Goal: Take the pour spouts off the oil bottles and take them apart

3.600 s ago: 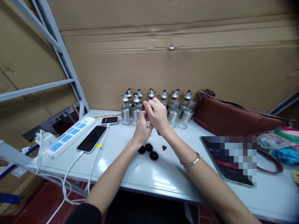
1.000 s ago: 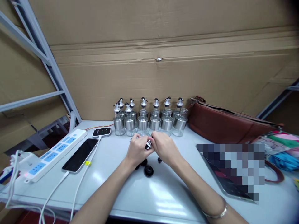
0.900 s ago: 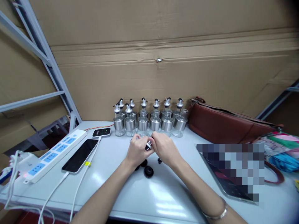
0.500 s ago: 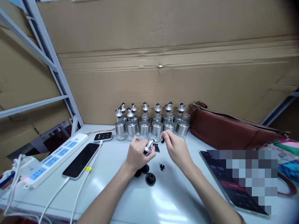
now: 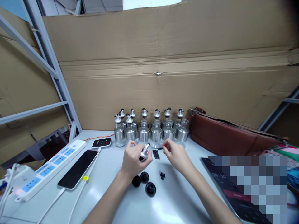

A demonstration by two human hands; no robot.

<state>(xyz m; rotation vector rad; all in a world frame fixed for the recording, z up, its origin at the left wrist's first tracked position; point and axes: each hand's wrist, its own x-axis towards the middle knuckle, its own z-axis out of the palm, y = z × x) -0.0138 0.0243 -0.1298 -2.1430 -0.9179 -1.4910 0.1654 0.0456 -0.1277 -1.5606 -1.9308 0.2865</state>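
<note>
My left hand (image 5: 132,159) is closed around a silver pourer spout (image 5: 145,151), its tip tilted up to the right. Just to the right, my right hand (image 5: 176,154) pinches a small black flap (image 5: 160,148) that points left toward the spout, apart from it. Between and below the hands lie several similar black flaps (image 5: 156,154) in a row. Closer to me sit a cluster of tiny black pieces (image 5: 162,176) and black round stoppers (image 5: 150,189). Behind the hands stand two rows of glass bottles with steel sleeves (image 5: 143,134); some carry pourers, others have bare necks.
On the left are a power strip (image 5: 52,165), a phone (image 5: 78,169) with white cables, and a small white device (image 5: 102,142). A brown bag (image 5: 231,132) and a tablet (image 5: 224,183) lie on the right. Cardboard (image 5: 163,40) walls the back.
The camera view has tilted up slightly. The black flap in my right hand has turned from hanging down to pointing left. My left hand keeps hold of the pourer spout.
</note>
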